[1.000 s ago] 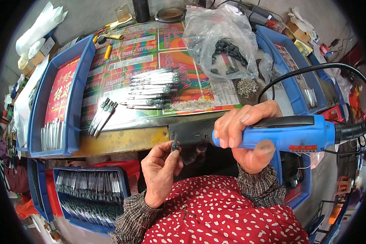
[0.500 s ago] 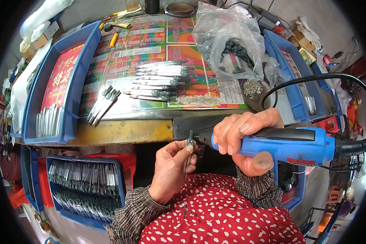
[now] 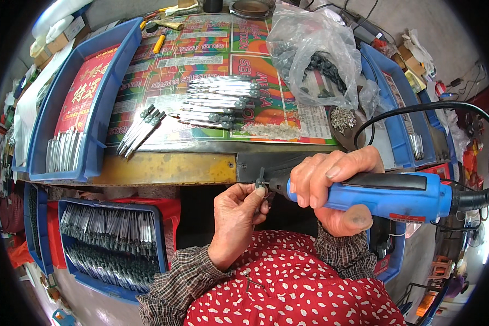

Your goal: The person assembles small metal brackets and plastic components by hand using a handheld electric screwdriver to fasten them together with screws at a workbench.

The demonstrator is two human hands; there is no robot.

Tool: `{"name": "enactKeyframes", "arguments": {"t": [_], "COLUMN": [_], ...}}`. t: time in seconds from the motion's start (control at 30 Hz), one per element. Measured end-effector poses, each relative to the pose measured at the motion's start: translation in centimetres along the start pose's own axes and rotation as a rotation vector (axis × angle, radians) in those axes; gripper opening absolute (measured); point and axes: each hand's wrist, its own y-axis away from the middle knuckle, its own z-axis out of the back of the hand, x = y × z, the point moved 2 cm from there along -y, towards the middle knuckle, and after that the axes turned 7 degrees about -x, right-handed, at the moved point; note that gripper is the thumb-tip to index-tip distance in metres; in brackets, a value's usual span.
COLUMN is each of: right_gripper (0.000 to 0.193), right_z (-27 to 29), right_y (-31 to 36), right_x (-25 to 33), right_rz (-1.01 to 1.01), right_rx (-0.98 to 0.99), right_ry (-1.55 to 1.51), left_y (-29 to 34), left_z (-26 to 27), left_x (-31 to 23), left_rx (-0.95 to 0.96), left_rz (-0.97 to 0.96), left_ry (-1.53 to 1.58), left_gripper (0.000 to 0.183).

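Observation:
Between thumb and fingers, my left hand (image 3: 234, 217) pinches a slim piece with a dark jointed head (image 3: 260, 183), held upright just below the table's front edge. My right hand (image 3: 337, 187) is wrapped round a blue electric screwdriver (image 3: 399, 195), its tip pointing left at that dark head. Whether bit and head touch is hard to tell, as my fingertips hide part of the spot. Beyond my hands, a pile of silver rods with dark heads (image 3: 214, 104) lies on the table, with a smaller bundle (image 3: 141, 130) to its left.
A dish of small screws (image 3: 342, 119) sits beside a clear plastic bag (image 3: 288, 60) of dark parts. Blue bins stand at left (image 3: 99, 130) and right (image 3: 399, 136). Below left, a blue crate (image 3: 160, 233) holds many rods. The screwdriver's black cable (image 3: 418, 107) loops over the right side.
The whole view has shifted slightly. The dark head and the screwdriver's tip stay facing each other, and both hands keep their grips.

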Motion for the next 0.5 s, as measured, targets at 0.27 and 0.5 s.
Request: {"name": "enactKeyframes", "arguments": {"t": [0.27, 0.5], "right_gripper": [0.052, 0.049], "right_z": [-0.2, 0.2], "right_y": [0.2, -0.6], "right_x": [0.0, -0.2], "right_rz": [-0.009, 0.018], "right_rx": [-0.047, 0.118], "right_ry": [0.018, 0.028], "left_y": [0.0, 0.1], "left_z": [0.1, -0.2], "left_x": [0.1, -0.1], "left_rx": [-0.017, -0.045], "left_rz": [0.005, 0.009], "left_ry": [-0.008, -0.004], "left_gripper": [0.012, 0.011]}}
